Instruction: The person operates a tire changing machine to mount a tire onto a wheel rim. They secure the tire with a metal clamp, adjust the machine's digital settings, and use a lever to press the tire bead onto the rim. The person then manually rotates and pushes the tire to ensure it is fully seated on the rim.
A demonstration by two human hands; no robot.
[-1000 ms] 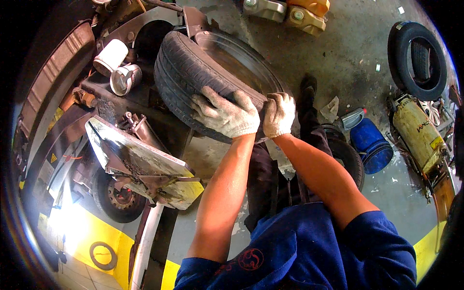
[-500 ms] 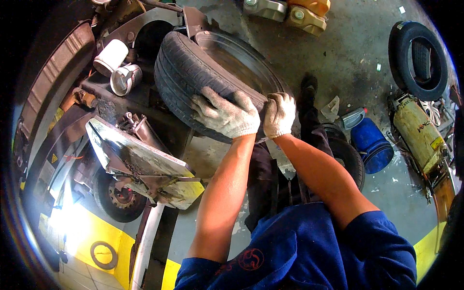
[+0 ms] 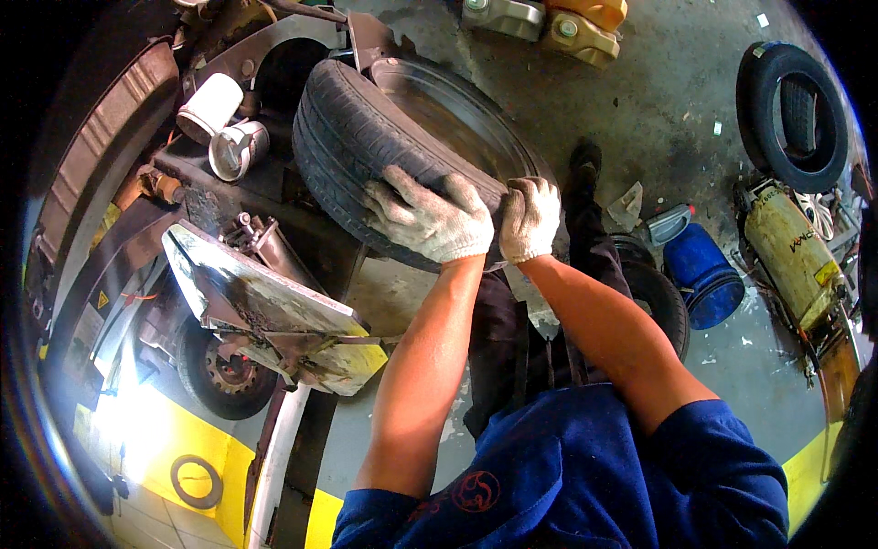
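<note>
My left hand [image 3: 428, 215], in a soiled white knit glove, has its fingers curved over the tread of a black tyre [image 3: 343, 123], which leans tilted against a metal machine [image 3: 293, 27]. My right hand [image 3: 530, 215], also gloved, is closed on the tyre's near right edge, close beside the left. A dark, shiny round surface [image 3: 430, 110] shows behind the tread; I cannot tell if it is a rim. Left of the tyre are two white cans [image 3: 210, 105], a metal cylinder [image 3: 274, 252] and an angled metal plate [image 3: 256, 293].
Gold and grey jugs [image 3: 576, 41] lie at the top. To the right are spare tyres [image 3: 754, 110], a blue bucket [image 3: 700, 274] and a worn yellow cylinder on equipment [image 3: 786, 256]. A steel wheel [image 3: 219, 384] is lower left; another tyre [image 3: 663, 320] lies behind my right arm.
</note>
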